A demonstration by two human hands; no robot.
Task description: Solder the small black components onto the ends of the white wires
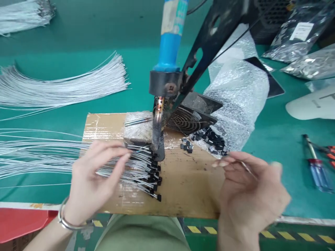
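Observation:
My left hand (pixel 96 177) is over a fan of thin silver-grey wires (pixel 52 164), its thumb and index fingertips pinched together. Whatever they hold is too small to make out. Small black connectors (pixel 154 174) cap the ends of the wires, which lie on a cardboard sheet (pixel 188 188). On the right, my right hand (pixel 251 191) is closed around a thin metal tool (pixel 247 169), mostly hidden by the fingers. Its fingertips are near a pile of loose black connectors (pixel 211 139). Between the hands, the metal nozzle (pixel 157 125) of a blue hot-air gun (pixel 170 48) points down at the wire ends.
A black metal bracket (pixel 209 38) holds the gun over the cardboard. A round fan grille (pixel 187 120) stands behind the nozzle. Bubble wrap (pixel 238 97) lies to the right, with a screwdriver (pixel 318 170) beyond. Another wire bundle (pixel 78 87) lies at the left.

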